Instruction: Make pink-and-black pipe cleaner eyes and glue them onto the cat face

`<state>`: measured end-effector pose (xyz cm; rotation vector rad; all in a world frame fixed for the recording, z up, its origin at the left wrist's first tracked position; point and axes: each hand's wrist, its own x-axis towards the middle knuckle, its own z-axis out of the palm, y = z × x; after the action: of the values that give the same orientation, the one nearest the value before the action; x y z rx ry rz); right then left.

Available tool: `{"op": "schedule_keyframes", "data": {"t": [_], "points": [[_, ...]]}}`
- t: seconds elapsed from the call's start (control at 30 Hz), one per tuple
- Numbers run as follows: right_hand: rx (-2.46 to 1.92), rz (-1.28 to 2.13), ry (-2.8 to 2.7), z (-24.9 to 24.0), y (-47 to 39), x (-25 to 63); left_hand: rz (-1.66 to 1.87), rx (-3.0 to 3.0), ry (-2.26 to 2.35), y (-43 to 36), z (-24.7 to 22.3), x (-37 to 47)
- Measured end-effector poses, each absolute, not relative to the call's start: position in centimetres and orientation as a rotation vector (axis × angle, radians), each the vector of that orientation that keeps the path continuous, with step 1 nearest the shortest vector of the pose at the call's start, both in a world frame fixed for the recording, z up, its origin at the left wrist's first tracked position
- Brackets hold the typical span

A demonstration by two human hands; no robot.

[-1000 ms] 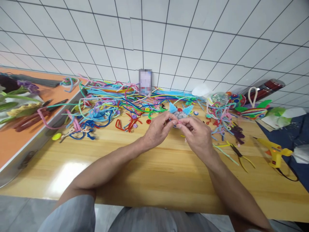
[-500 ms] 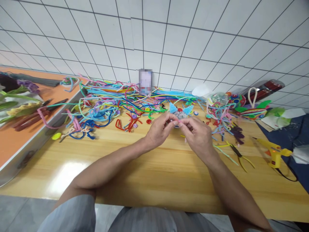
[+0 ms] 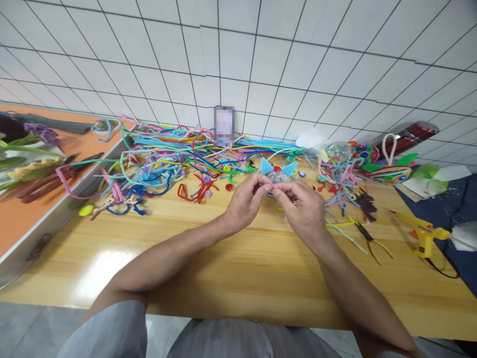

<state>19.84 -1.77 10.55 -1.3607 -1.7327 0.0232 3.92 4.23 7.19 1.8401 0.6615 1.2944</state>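
My left hand (image 3: 244, 201) and my right hand (image 3: 303, 204) meet over the wooden table, thumbs and fingertips pinched together. Between them shows a small pink piece (image 3: 275, 187); most of it is hidden by the fingers, so its kind is unclear. Right behind the fingertips sits a round grey fuzzy piece (image 3: 277, 177) with two light-blue pipe-cleaner triangles (image 3: 266, 166) standing up like ears and a red spot (image 3: 278, 169) between them. The hands partly cover its lower edge. Red buttons (image 3: 229, 187) and bent red pipe cleaners (image 3: 201, 191) lie left of my left hand.
Heaped pipe cleaners (image 3: 160, 169) run along the wall, with a phone (image 3: 224, 127) propped behind them. Right of my hands are a tangle of pipe-cleaner pieces (image 3: 341, 179), yellow-handled pliers (image 3: 372, 242) and a yellow glue gun (image 3: 425, 236). A grey-edged orange tray (image 3: 97, 186) borders the left.
Both hands stay pinched on the small pink piece, with only slight finger movement. The whole view has shifted very slightly; the things on the table lie as before.
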Motion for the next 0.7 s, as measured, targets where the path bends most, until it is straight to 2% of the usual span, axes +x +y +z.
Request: {"op": "schedule_keyframes", "data": {"t": [0.37,0.7], "points": [[-1.390,-0.018,-1.864,10.7,-1.6,20.8,1.284,2.126,0.621,5.0,7.5,3.4],[-1.364,-0.007,-1.779,10.5,-1.8,19.7,1.300,1.757,0.662,3.9,6.7,4.2]]}}
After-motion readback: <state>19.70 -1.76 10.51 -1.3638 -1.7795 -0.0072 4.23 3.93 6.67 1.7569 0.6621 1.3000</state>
